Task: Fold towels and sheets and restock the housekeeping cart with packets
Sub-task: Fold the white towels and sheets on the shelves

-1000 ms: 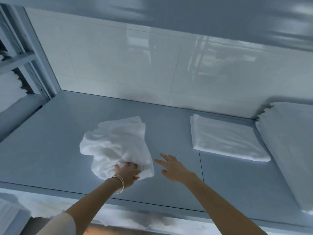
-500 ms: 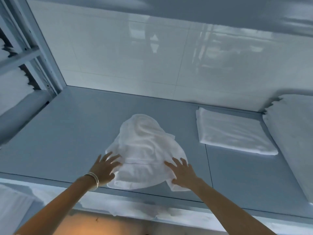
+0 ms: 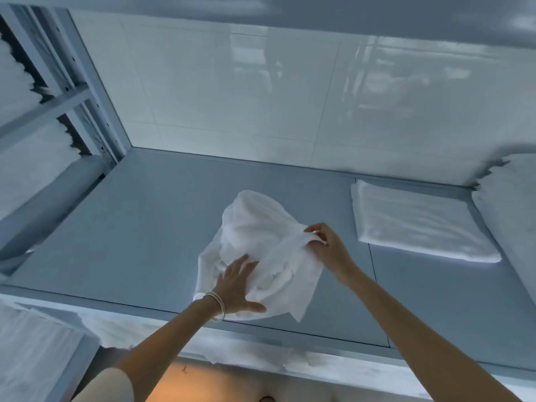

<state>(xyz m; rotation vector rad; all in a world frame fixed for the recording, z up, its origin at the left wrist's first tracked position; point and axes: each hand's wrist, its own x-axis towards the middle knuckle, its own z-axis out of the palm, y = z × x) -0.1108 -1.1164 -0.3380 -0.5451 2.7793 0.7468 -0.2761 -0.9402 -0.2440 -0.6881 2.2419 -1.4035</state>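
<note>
At the far left we see white linen (image 3: 17,91) stacked in a metal rack (image 3: 72,94) that stands beside the grey shelf (image 3: 130,227) we work at. Our left hand (image 3: 236,285), with thin bangles (image 3: 217,306) on the wrist, lies flat on the near part of a crumpled white towel (image 3: 261,236), fingers spread and straight, pressing it down. The towel sits near the front edge of the shelf, roughly at its middle, one corner hanging just past the lip. Our right hand (image 3: 327,248) pinches a fold of the towel's right side between thumb and fingertips and lifts it a little. Further right, apart from the towel, a folded white cloth (image 3: 420,224) lies flat on the shelf, and just beyond it, at the frame's edge, stands a taller pile of white linen (image 3: 516,216).
</note>
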